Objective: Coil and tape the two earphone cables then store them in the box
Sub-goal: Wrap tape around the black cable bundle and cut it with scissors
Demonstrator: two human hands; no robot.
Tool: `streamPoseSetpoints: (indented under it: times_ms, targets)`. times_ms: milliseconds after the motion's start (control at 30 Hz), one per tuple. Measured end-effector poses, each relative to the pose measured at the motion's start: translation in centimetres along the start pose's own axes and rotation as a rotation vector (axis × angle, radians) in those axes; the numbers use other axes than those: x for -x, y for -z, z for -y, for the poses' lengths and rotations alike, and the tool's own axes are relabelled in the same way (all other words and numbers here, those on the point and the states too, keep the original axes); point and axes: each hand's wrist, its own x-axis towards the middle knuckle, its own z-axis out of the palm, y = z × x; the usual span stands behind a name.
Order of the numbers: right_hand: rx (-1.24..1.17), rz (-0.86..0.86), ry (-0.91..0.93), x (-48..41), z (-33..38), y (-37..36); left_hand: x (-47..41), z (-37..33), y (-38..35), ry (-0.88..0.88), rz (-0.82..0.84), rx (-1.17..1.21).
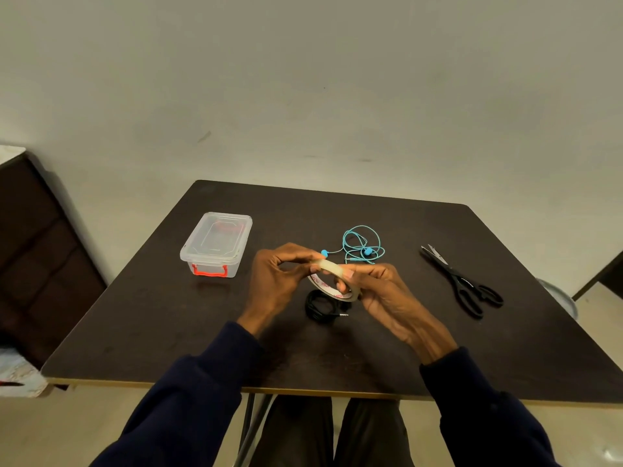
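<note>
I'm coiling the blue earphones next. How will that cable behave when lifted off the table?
The blue earphones lie in loose, uneven loops, so the cable is probably floppy and would sag when lifted. It looks thin, so likely very light. The buds at its ends may dangle and swing.

Both forearms, in dark navy sleeves (188, 392), reach forward and converge. The left hand (278, 281) pinches the upper edge of a translucent beige ring-shaped tape roll (332, 267) with curled fingers. The right hand (381, 291) grips its opposite side, one finger inside the ring.
</note>
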Motion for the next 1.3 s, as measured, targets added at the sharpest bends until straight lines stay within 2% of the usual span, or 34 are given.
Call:
streamPoseSetpoints:
  times_ms: [367, 567, 700, 800, 933, 1300]
  targets:
    - [-0.037, 0.189, -0.029, 0.2, 0.1, 0.2, 0.5, 0.8, 0.3, 0.172, -0.041, 0.271]
    - [-0.037, 0.166, -0.029, 0.1, 0.1, 0.3, 0.8, 0.9, 0.0, 0.252, -0.055, 0.356]
    - [-0.021, -0.032, -0.013, -0.5, -0.5, -0.1, 0.8, 1.0, 0.1, 0.113, -0.060, 0.149]
    - [0.086, -0.046, 0.054, -0.4, -0.6, -0.7, 0.8, 0.7, 0.1, -0.039, -0.028, -0.019]
    - [0.141, -0.048, 0.090, -0.2, -0.6, -0.9, 0.8, 0.2, 0.2, -0.161, -0.012, -0.071]
    - [0.050, -0.049, 0.066, -0.3, -0.5, -1.4, 1.2, 0.8, -0.1, -0.129, -0.046, -0.057]
